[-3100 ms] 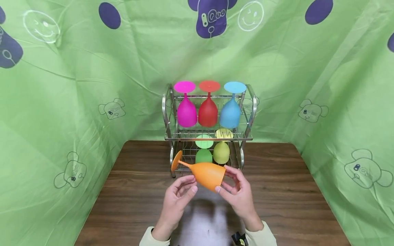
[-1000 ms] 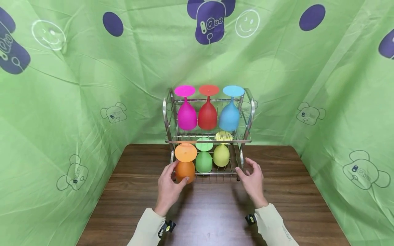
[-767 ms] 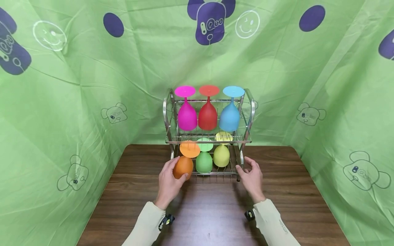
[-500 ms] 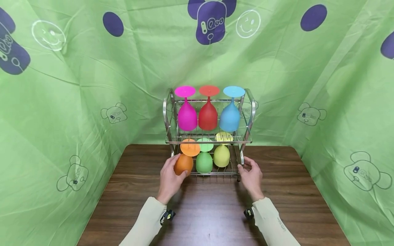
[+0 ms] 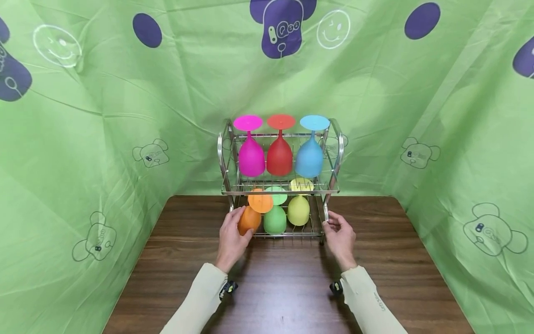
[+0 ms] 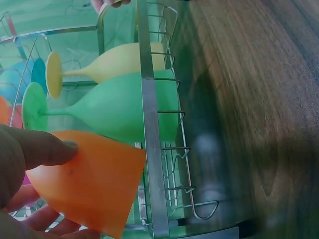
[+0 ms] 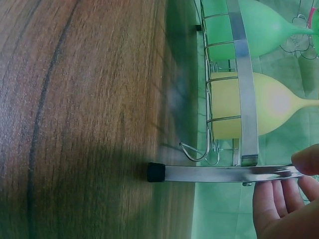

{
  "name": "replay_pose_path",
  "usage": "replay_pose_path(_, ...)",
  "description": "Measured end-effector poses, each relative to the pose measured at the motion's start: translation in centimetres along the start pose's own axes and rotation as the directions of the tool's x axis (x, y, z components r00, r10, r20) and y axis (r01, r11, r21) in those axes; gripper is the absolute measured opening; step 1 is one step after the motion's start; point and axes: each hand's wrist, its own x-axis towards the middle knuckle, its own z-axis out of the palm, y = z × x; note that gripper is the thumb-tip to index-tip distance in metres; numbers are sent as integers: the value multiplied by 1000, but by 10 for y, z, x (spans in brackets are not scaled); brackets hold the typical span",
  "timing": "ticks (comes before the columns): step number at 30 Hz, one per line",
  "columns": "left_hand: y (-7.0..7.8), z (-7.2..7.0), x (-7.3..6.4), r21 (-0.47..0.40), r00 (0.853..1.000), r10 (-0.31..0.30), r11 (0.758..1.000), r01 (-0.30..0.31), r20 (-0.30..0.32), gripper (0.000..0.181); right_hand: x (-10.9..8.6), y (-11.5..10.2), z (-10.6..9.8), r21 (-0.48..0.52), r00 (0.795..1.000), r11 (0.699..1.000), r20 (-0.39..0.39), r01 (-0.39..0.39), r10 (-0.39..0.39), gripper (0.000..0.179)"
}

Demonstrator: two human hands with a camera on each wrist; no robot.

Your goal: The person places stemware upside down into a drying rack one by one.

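My left hand grips the bowl of an orange goblet, held upside down and tilted at the left end of the rack's lower shelf. In the left wrist view the thumb lies across the orange goblet, with fingers underneath. My right hand pinches the right front leg of the metal dish rack; the right wrist view shows thumb and fingers around that leg. Beside the orange goblet, a green goblet and a yellow goblet stand upside down on the lower shelf.
On the upper shelf, a magenta goblet, a red goblet and a blue goblet stand upside down. The rack stands on a dark wooden table. Green printed cloth hangs behind and at both sides.
The orange goblet went from lying sideways between both hands to upside down in the left hand, then into the lower shelf's left end. My right hand let go of it and took the rack's leg.
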Motion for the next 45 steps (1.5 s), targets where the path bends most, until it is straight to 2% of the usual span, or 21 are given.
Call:
replay_pose_path(5, 1, 3, 4, 17, 1000, 4, 1000, -4, 12, 74, -1, 0, 0, -29, 1000, 1000, 2, -4, 4, 39)
replay_pose_path(12, -1, 6, 13, 46, 998, -18, 999, 15, 66, 74, -1, 3, 0, -37, 1000, 999, 2, 6, -6, 40)
replay_pose_path(20, -5, 10, 20, 18, 985, -118, 993, 117, 126, 76, -1, 3, 0, -43, 1000, 999, -4, 20, -20, 41)
replay_pose_path(24, -7, 13, 20, 0, 980, -147, 989, 149, 134, 76, -1, 2, 0, -38, 1000, 999, 1, 18, -18, 41)
replay_pose_path(30, -9, 18, 21, -14, 977, -177, 983, 180, 121, 76, -3, 2, 0, -34, 1000, 999, -1, 13, -13, 42)
replay_pose_path(39, -12, 28, 18, -35, 976, -209, 977, 212, 66, 76, -4, 4, 2, -31, 1000, 999, -4, 18, -18, 43)
replay_pose_path(45, -12, 34, 15, -36, 982, -187, 982, 187, 4, 73, -3, 6, 4, -47, 1000, 999, -12, 20, -21, 44)
